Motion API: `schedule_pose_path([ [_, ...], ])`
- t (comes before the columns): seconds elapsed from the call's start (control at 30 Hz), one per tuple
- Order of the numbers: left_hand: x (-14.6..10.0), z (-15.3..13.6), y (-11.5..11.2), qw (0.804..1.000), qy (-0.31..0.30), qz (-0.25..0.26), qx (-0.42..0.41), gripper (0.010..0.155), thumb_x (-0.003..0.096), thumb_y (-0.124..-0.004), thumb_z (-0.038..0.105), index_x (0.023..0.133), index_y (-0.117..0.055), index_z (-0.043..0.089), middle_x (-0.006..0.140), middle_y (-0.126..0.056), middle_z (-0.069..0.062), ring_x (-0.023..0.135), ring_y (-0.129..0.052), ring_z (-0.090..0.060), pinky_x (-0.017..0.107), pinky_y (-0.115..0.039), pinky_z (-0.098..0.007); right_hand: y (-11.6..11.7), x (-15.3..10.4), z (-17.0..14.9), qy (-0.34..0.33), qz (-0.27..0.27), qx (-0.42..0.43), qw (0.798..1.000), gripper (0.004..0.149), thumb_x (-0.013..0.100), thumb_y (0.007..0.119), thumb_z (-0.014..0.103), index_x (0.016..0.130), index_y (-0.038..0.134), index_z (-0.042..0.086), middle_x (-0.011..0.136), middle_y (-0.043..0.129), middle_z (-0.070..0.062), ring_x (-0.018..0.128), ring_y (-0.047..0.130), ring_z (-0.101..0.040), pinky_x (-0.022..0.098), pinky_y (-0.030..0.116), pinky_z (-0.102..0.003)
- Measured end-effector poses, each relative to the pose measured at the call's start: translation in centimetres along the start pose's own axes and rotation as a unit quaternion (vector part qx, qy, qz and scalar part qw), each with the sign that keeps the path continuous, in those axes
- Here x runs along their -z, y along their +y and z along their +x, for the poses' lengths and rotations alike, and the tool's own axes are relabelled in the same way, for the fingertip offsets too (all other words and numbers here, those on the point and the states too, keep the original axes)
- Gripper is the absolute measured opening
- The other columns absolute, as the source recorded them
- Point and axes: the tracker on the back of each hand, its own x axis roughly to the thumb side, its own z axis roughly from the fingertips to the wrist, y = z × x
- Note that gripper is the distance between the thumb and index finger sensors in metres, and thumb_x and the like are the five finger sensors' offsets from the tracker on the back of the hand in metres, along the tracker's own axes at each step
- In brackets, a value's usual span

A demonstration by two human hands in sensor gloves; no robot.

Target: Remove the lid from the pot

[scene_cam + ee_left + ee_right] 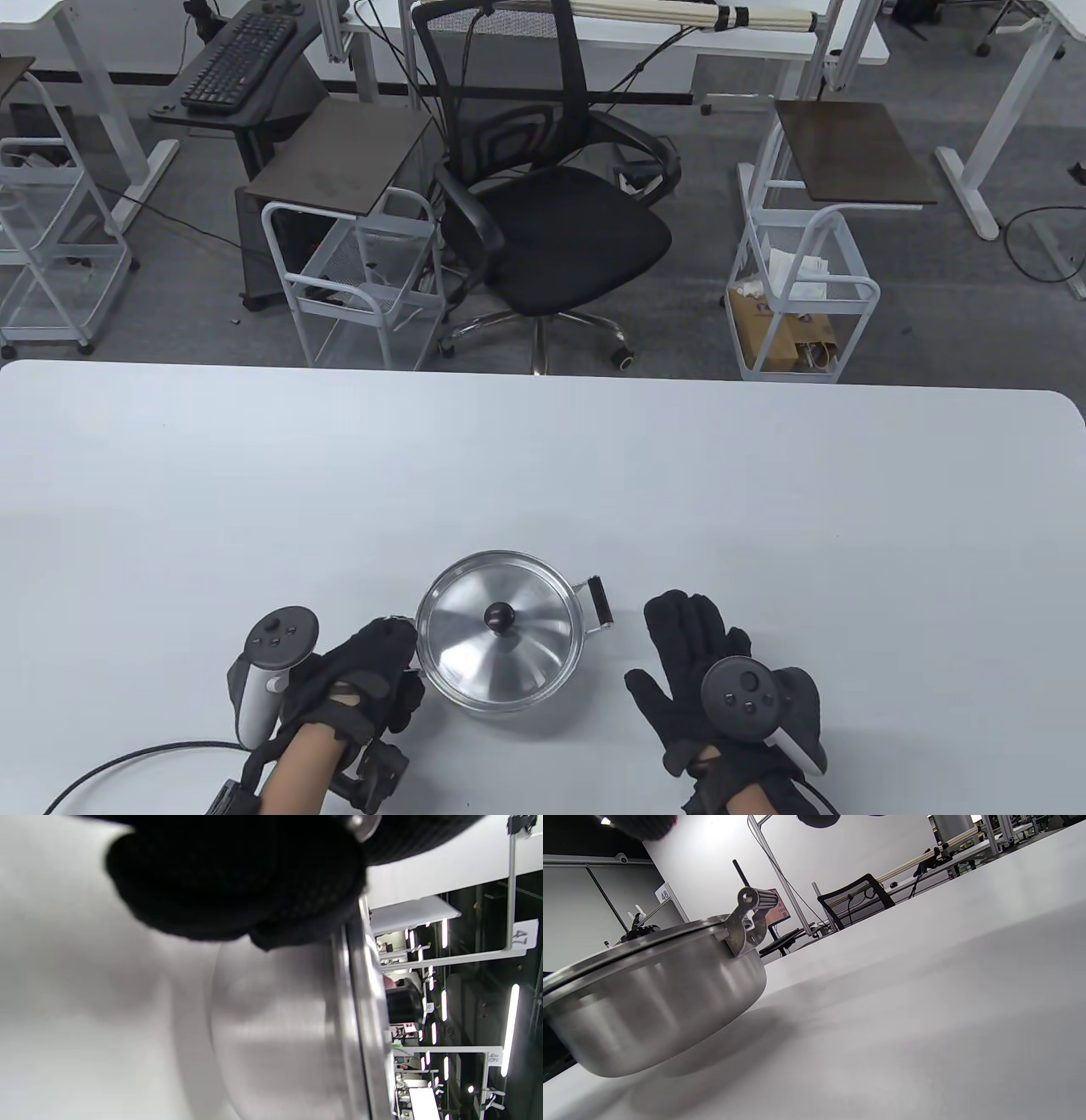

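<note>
A steel pot (441,679) stands on the white table (543,475) near its front edge. The steel lid (475,645) with a black knob (499,613) sits on it. My left hand (397,671) is at the pot's left side with curled fingers and grips its left handle, which the hand hides. In the left wrist view the fingers (237,878) close over the rim, with the pot wall (275,1035) and knob (403,1005) below. My right hand (679,645) lies flat and open on the table right of the pot, apart from the right handle (599,601). The right wrist view shows the pot (653,997) and that handle (751,908).
Behind the table's far edge stand a black office chair (543,212) and white wire carts (365,280) (802,289). A cable (127,760) runs from my left wrist across the table's front left.
</note>
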Motion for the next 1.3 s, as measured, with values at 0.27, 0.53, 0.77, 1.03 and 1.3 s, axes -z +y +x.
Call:
schedule_pose_path([
  [0.27, 0.5, -0.3, -0.6, 0.999, 0.010, -0.022, 0.021, 0.049, 0.0558, -0.073, 0.043, 0.092, -0.067, 0.010, 0.066, -0.093, 0.014, 0.027, -0.100, -0.017, 0.012, -0.083, -0.032, 0.1, 0.1, 0.1, -0.001, 0.005, -0.003, 1.000, 0.075, 0.053, 0.059, 0.058, 0.110, 0.021, 0.027, 0.120, 0.021, -0.009, 0.111, 0.020, -0.049, 0.070, 0.021, -0.078],
  [0.53, 1.0, -1.3, -0.3, 0.999, 0.023, -0.041, 0.021, 0.049, 0.0563, -0.073, 0.043, 0.094, -0.066, 0.013, 0.066, -0.094, 0.017, 0.028, -0.100, -0.018, 0.013, -0.083, -0.032, -1.0, 0.6, 1.1, -0.014, -0.031, -0.013, 0.999, 0.071, 0.054, 0.060, 0.056, 0.110, 0.029, 0.025, 0.120, 0.029, -0.011, 0.110, 0.028, -0.051, 0.070, 0.025, -0.078],
  [0.77, 1.0, -1.3, -0.3, 0.998, 0.020, -0.051, 0.015, 0.048, 0.0577, -0.071, 0.044, 0.094, -0.065, 0.013, 0.067, -0.093, 0.018, 0.029, -0.100, -0.018, 0.014, -0.083, -0.032, -1.5, 3.3, 7.6, -0.082, -0.039, -0.086, 0.992, 0.068, 0.054, 0.061, 0.056, 0.111, 0.039, 0.026, 0.119, 0.041, -0.010, 0.108, 0.042, -0.051, 0.071, 0.035, -0.077],
  [1.03, 0.9, -1.3, -0.4, 0.998, 0.020, -0.058, 0.013, 0.049, 0.0578, -0.070, 0.045, 0.095, -0.063, 0.013, 0.068, -0.092, 0.019, 0.030, -0.100, -0.017, 0.014, -0.083, -0.032, 3.4, 6.8, 13.8, -0.114, 0.026, -0.185, 0.976, 0.060, 0.054, 0.065, 0.052, 0.106, 0.055, 0.025, 0.110, 0.065, -0.008, 0.099, 0.066, -0.045, 0.070, 0.048, -0.071],
  [1.3, 0.9, -1.3, -0.4, 0.998, 0.021, -0.060, 0.012, 0.049, 0.0580, -0.070, 0.045, 0.095, -0.063, 0.014, 0.068, -0.092, 0.019, 0.030, -0.100, -0.017, 0.014, -0.083, -0.032, 6.5, 8.2, 14.8, -0.105, 0.035, -0.294, 0.949, 0.044, 0.047, 0.079, 0.038, 0.088, 0.079, 0.024, 0.080, 0.092, 0.001, 0.072, 0.090, -0.025, 0.064, 0.068, -0.054],
])
